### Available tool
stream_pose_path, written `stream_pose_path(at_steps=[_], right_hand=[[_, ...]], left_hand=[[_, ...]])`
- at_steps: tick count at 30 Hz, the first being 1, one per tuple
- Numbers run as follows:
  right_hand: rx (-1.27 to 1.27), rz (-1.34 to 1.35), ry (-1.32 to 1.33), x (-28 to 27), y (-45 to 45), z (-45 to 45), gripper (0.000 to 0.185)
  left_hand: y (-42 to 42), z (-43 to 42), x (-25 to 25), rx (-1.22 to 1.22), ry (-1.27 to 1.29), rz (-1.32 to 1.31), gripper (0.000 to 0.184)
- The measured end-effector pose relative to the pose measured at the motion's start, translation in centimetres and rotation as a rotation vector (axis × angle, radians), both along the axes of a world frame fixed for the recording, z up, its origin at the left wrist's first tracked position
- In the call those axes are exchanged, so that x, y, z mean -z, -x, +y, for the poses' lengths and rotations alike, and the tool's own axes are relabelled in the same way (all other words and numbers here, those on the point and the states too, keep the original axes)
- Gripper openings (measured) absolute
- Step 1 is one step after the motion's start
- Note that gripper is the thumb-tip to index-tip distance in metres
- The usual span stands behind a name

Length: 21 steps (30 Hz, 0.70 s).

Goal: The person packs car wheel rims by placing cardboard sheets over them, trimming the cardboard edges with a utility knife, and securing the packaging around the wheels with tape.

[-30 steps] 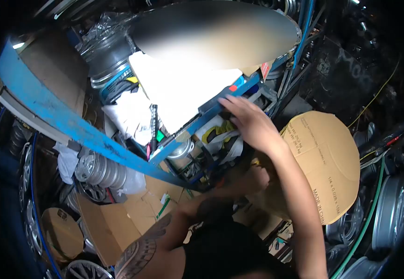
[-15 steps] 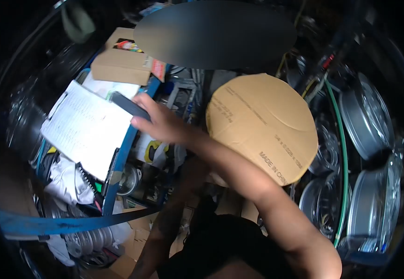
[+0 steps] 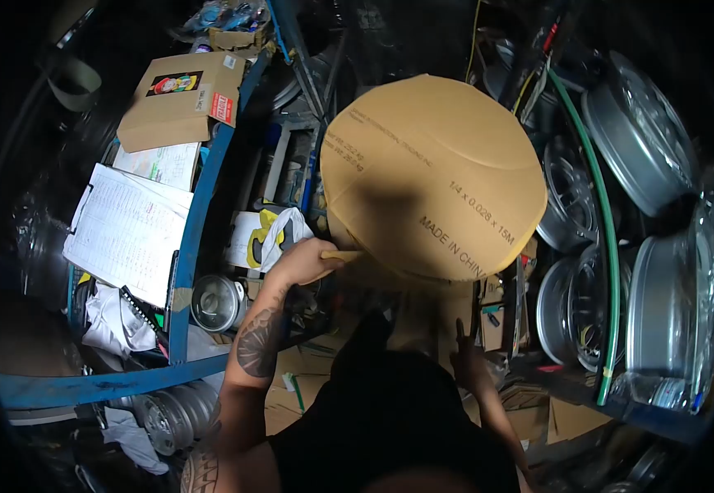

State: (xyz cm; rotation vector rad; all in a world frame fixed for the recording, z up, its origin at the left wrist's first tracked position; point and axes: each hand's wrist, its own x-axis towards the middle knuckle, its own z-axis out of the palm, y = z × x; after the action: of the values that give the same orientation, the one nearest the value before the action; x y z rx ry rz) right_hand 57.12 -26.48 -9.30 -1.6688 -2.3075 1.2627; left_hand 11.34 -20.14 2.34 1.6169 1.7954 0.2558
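A large round cardboard box (image 3: pixel 431 156), printed "MADE IN CHINA" and "1/4 x 0.028 x 15M", stands in front of me with its top facing up. At its lower left edge my left hand (image 3: pixel 301 261) is closed on a short tan strip (image 3: pixel 343 255) that looks like cardboard; where it joins the box is in shadow. My right hand (image 3: pixel 467 360) is low, below the box's near edge, with fingers stretched out. It is dark there, and I see nothing held in it.
To the left, a blue-framed shelf (image 3: pixel 202 214) bears a clipboard with papers (image 3: pixel 127 230) and a carton (image 3: pixel 180 94). Wheel rims (image 3: pixel 632 135) stack on the right behind a green upright (image 3: pixel 599 214). Flattened cardboard (image 3: pixel 575 419) lies on the floor.
My right hand has gone from beside the clipboard, where it held a dark flat object, to low on the right. My left hand has come up to the box's edge. The view has shifted.
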Motion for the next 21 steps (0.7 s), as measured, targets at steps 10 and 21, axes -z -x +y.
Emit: stream_pose_path(at_steps=[10, 21], right_hand=[[-0.312, 0.342, -0.225, -4.6, 8.6, 2.8, 0.081], [-0.258, 0.359, -0.605, 0.4, 20.2, 7.3, 0.048]], left_hand=[[0.1, -0.5, 0.3, -0.034, 0.150, -0.090, 0.033], [1.4, -5.7, -2.2, -0.071, 0.227, 0.279, 0.035]])
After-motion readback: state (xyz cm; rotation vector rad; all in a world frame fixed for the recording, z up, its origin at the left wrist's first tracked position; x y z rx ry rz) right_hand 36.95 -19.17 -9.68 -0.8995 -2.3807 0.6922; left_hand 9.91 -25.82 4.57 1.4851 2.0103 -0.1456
